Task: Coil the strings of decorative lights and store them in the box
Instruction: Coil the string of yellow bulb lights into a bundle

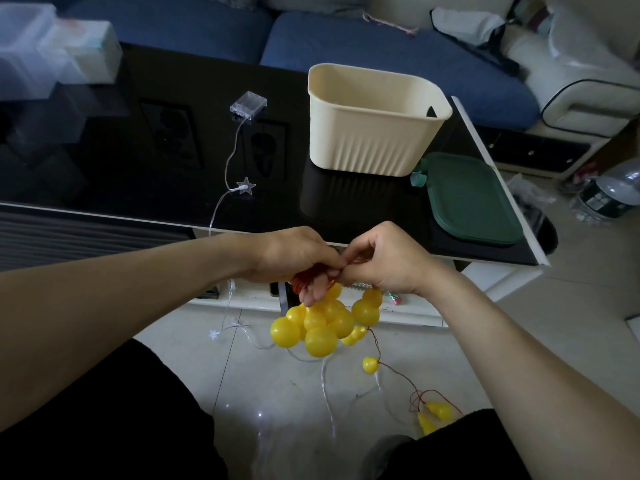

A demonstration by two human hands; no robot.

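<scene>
The left hand (294,254) is closed on a bundle of red wire loops (308,277), and a cluster of yellow bulbs (318,323) hangs below it, in front of the bench (173,168). The right hand (384,261) pinches the same wire beside it. The bulbs look light and hollow, the wire thin and easy to tangle, so holding the wire seems safer. 3 more yellow bulbs lie loose on the floor (277,393). A 2nd string (232,157) with clear stars runs from the bench to the floor. 1 cream box (374,133) stands empty, 1 green lid (474,202) beside it.
</scene>
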